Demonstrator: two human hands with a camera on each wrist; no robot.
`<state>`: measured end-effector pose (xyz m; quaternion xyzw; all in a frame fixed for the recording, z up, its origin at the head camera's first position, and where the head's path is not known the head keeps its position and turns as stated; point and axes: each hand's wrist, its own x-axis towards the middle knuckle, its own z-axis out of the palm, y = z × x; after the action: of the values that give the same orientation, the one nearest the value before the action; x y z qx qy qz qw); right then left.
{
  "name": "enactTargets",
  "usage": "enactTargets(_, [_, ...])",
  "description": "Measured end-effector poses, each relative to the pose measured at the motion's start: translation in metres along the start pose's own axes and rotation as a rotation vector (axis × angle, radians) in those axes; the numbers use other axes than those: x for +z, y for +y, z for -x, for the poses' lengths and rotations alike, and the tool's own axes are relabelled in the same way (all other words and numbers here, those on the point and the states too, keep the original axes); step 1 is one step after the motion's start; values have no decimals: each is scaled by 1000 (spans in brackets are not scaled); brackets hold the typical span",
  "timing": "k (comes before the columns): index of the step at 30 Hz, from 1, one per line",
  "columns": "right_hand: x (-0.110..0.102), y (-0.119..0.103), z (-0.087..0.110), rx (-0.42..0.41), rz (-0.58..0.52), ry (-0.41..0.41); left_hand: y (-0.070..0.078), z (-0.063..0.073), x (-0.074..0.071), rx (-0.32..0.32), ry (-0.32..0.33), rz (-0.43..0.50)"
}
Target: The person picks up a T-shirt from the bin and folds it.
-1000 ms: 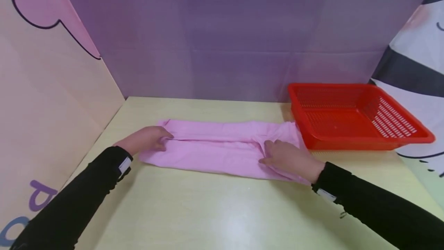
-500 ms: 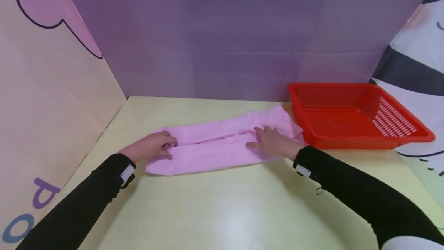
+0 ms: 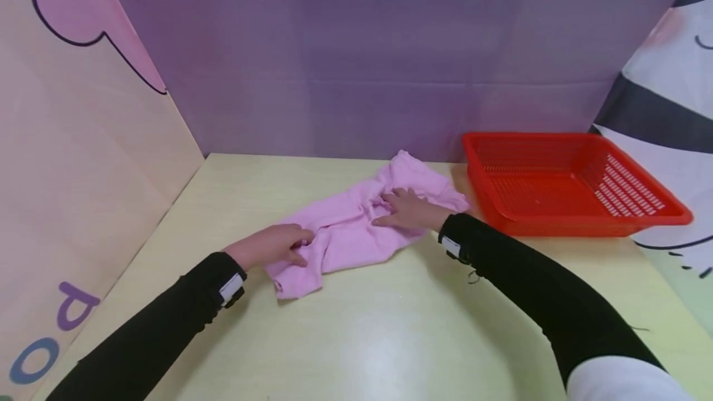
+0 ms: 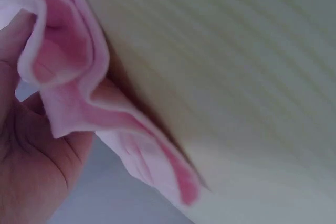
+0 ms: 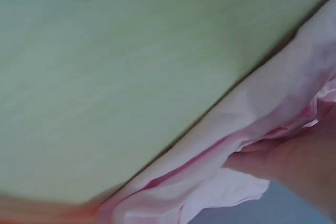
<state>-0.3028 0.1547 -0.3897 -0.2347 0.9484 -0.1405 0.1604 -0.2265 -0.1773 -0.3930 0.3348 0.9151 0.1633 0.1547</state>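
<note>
A pink cloth (image 3: 348, 218), folded lengthwise and wrinkled, lies slantwise on the table, its right end farther back than its left. At its near left end my left hand (image 3: 273, 245) grips the fabric between thumb and fingers. In the left wrist view the cloth (image 4: 79, 77) curls in layers over that hand (image 4: 42, 156). My right hand (image 3: 412, 210) holds the cloth toward its far end, with the fingers bent into a fold. Seen from the right wrist, the hand (image 5: 299, 166) pinches the cloth's edge (image 5: 226, 129); some fingertips are hidden by fabric.
A red perforated plastic basket (image 3: 579, 203) stands at the back right, close to the cloth's right end. A purple backdrop (image 3: 390, 67) closes off the rear of the pale wooden table (image 3: 356, 333). Printed panels (image 3: 89, 159) rise on both sides.
The cloth has turned from lying straight across to slanting, its right end going back and left, its left end coming nearer. Both hands have moved closer together, and the cloth has bunched up.
</note>
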Motion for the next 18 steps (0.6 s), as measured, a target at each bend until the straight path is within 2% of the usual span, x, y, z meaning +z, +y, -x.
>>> enactTargets(4, [-3,2,-15,-81,-9,-33,22,-13,6,-37,-48,59])
enactTargets(7, [-6,3,-25,-134,-39,-58,40,-26,11,-33,-68,90])
enactTargets(9, [-9,2,-30,-163,-75,-76,53,-36,15,-8,-79,97])
enactTargets(14, [-11,1,-42,-229,-88,-86,86,-59,25,19,-83,83])
enactTargets(15, [-10,2,-44,-243,-80,-84,92,-63,27,8,-78,88])
enactTargets(18, [-12,-1,-45,-217,-78,-110,109,-76,33,-34,-58,99])
